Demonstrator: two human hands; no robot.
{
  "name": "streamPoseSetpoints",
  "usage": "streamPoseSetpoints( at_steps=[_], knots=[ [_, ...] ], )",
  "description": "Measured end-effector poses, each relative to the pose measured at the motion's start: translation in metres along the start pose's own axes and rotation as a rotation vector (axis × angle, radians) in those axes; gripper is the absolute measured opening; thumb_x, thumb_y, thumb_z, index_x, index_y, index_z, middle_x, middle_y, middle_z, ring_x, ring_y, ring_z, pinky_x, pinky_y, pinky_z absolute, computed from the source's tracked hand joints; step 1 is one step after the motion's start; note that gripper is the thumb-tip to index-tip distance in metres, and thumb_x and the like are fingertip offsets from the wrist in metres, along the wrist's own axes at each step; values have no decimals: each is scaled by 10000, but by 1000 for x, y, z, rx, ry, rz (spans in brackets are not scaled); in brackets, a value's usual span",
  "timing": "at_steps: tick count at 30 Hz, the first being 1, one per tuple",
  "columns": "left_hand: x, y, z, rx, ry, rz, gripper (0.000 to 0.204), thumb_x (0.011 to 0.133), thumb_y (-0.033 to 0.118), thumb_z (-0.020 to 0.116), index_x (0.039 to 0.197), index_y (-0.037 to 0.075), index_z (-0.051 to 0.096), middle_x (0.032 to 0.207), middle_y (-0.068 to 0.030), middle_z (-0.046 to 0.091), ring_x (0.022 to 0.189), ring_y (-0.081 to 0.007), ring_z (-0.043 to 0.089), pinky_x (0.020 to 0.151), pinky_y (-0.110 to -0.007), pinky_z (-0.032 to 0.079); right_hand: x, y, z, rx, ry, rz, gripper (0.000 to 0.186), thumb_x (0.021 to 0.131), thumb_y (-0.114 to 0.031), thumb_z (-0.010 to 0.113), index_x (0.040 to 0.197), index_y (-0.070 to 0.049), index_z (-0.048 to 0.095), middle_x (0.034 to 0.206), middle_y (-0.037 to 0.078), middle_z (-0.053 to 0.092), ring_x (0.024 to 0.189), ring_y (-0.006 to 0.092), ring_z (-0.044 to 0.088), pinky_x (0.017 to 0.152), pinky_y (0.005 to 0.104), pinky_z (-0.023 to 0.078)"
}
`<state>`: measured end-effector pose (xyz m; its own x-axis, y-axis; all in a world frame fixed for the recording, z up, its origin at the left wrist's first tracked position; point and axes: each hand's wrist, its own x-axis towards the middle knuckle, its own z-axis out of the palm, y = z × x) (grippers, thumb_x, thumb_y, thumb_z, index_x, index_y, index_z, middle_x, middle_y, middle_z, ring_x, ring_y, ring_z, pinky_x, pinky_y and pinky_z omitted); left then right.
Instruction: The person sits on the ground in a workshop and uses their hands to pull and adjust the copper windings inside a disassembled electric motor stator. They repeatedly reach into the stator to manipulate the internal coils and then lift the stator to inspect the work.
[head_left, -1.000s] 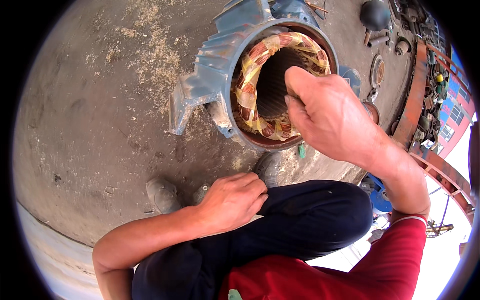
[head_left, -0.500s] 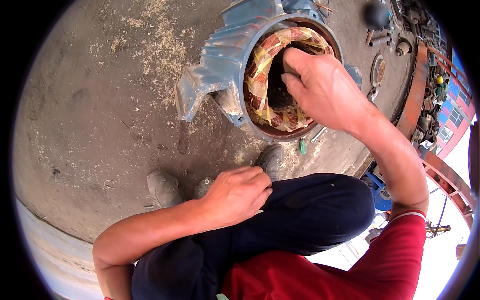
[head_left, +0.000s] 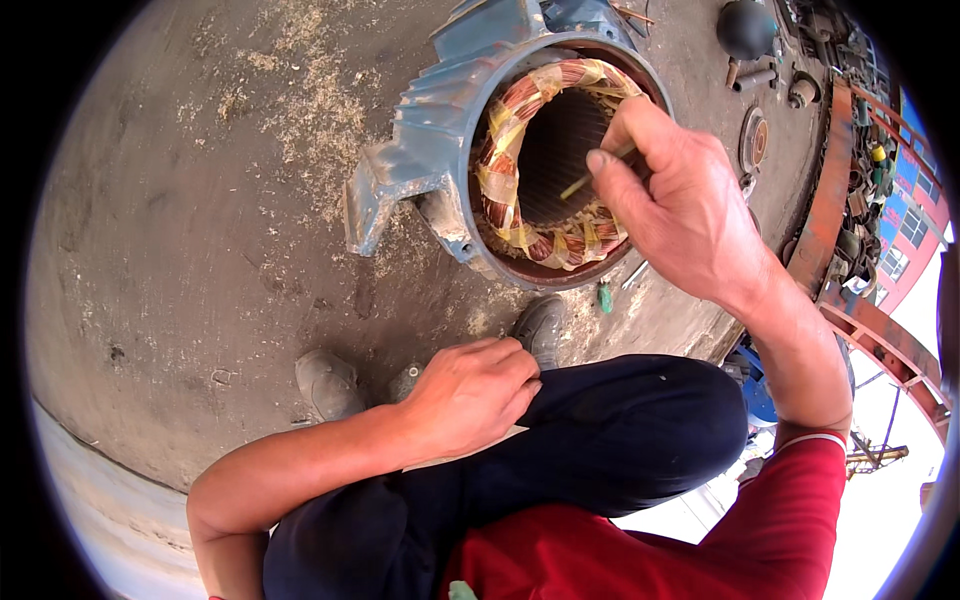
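A blue finned motor housing [head_left: 430,130] lies on its side in front of me, its open end facing me. Inside its round rim sits a ring of copper windings [head_left: 503,150] bound with yellowish tape, around a dark slotted bore [head_left: 550,160]. My right hand [head_left: 690,200] is over the right side of the ring, thumb and forefinger pinching a thin yellowish strip [head_left: 574,188] that points into the bore. My left hand [head_left: 470,390] rests at my knee with curled fingers; what they hold, if anything, is hidden. A pale flat edge [head_left: 505,437] shows beneath that wrist.
Pale shavings [head_left: 310,110] litter the floor left of the housing. A small green object [head_left: 605,297] lies below its rim. Round metal parts [head_left: 755,140] and a dark ball [head_left: 746,30] are at the far right, before a rusty beam [head_left: 825,190].
My right hand has drawn back from the bore, toward me and to the right. The yellowish strip and the slotted inner wall now show. My left hand has stayed at the knee.
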<state>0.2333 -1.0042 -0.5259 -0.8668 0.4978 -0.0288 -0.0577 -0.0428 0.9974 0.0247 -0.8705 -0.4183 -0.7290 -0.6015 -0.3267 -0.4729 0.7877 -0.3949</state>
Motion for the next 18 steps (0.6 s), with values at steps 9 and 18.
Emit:
streamPoseSetpoints(
  at_steps=[9,18],
  knots=[
    [1,-2,7,36,-37,-27,126,902,128,692,900,34,608,838,-131,601,805,-354,638,727,-468,537,3,13,5,-26,-248,83,147,880,-72,639,831,45,565,744,287,634,779,480,655,698,523,526],
    [16,19,-37,282,235,373,280,722,15,792,964,0,653,924,-119,662,761,-291,660,645,-395,546,17,12,-1,-97,-294,29,131,879,-72,637,888,58,630,791,282,679,827,454,695,777,508,560]
  ],
)
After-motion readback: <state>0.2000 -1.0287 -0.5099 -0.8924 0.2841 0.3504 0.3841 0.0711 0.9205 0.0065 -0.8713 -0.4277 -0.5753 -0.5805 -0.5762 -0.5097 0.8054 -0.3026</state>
